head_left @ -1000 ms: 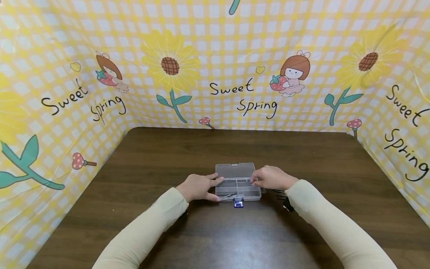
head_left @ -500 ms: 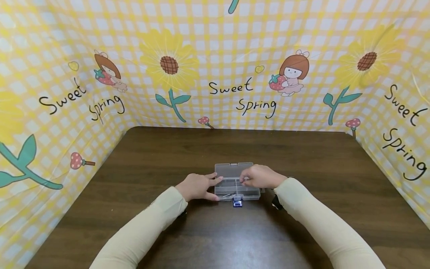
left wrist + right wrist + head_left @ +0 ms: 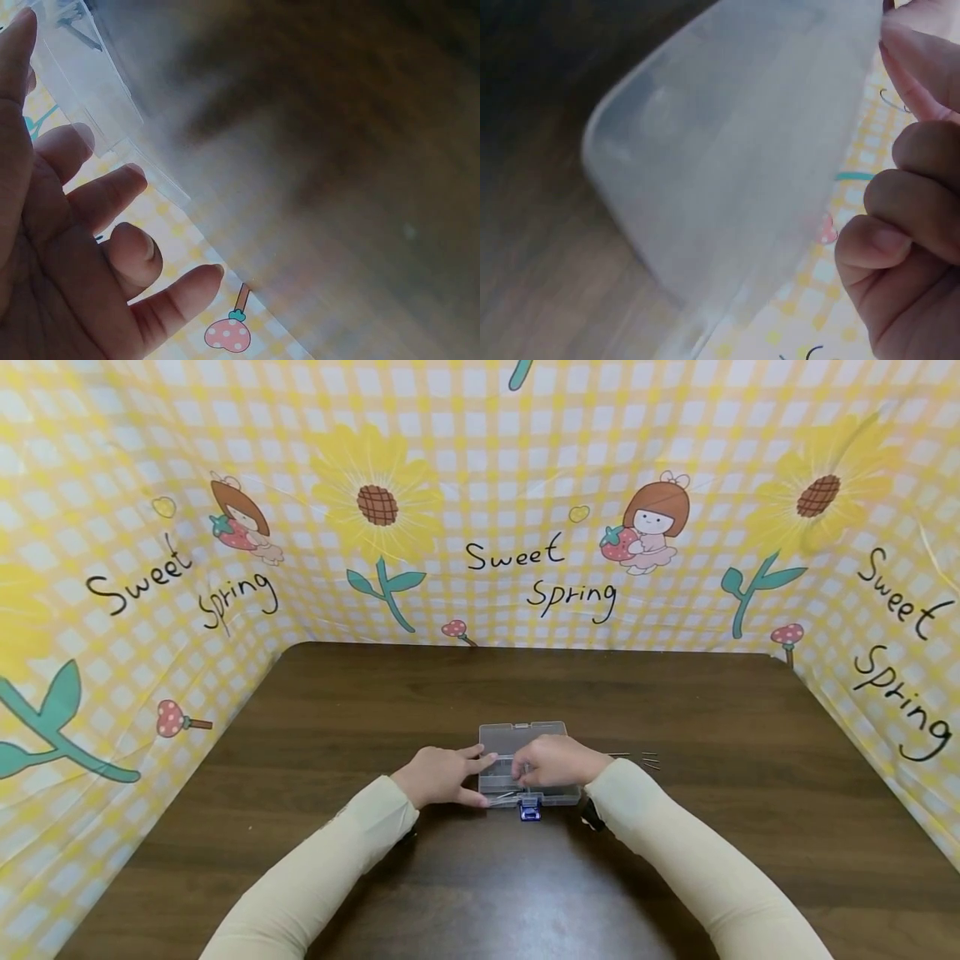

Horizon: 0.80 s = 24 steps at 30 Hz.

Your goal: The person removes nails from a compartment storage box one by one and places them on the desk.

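A clear plastic compartment box (image 3: 562, 793) lies with its lid (image 3: 498, 735) folded back and a blue label (image 3: 530, 812) at its front. My left hand (image 3: 442, 777) rests at its left side, fingers spread and thumb at the front corner. Thin metal pieces (image 3: 507, 795) lie in the front left compartment. Above the middle of the box is my right hand (image 3: 558, 762), thumb and forefinger pinched together and pointing down. The small thing in that pinch is hidden by the fingertips. In the right wrist view the other fingers (image 3: 911, 202) are curled in.
Several thin metal pins (image 3: 650, 761) lie on the brown table (image 3: 360, 693) right of the box, partly behind the right forearm. A yellow checked cloth (image 3: 480, 485) with printed flowers stands round the table's back and sides.
My right hand has moved left across the box, from its right edge to the middle, uncovering the pins on the table. The left hand has stayed at the box's left side.
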### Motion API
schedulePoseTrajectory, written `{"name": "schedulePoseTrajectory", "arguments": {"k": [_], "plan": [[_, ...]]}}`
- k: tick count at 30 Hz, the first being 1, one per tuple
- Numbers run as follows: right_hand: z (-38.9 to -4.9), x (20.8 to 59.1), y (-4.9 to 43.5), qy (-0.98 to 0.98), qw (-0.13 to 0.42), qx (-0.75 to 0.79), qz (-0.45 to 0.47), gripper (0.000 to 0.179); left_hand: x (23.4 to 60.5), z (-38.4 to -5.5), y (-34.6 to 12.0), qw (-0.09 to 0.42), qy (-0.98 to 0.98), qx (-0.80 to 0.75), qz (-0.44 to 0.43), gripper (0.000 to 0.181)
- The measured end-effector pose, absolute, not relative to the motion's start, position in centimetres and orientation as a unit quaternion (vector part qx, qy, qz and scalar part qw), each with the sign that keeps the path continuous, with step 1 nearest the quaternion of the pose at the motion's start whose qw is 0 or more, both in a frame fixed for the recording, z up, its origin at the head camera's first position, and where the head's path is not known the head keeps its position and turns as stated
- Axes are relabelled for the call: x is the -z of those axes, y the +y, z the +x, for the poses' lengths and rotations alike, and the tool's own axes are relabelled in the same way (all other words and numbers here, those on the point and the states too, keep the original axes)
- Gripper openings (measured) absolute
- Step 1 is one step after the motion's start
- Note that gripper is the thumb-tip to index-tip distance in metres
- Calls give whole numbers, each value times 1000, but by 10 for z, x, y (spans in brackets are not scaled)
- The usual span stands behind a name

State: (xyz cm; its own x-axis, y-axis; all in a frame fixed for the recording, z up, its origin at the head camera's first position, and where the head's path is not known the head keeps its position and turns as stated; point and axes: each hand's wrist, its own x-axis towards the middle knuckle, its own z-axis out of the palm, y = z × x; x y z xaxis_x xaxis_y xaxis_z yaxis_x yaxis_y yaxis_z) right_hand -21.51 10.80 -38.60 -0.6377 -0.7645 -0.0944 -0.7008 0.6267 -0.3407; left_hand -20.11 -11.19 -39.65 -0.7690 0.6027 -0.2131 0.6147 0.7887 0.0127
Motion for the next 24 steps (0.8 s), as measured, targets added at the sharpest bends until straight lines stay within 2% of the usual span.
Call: {"name": "schedulePoseTrajectory", "arguments": {"k": [17, 24], "plan": [[-211, 378, 85, 902, 142, 48, -404, 16, 396, -202, -115, 110, 939, 20, 326, 77], [-210, 386, 82, 897, 110, 20, -427, 16, 397, -201, -114, 109, 938, 17, 328, 77]]}}
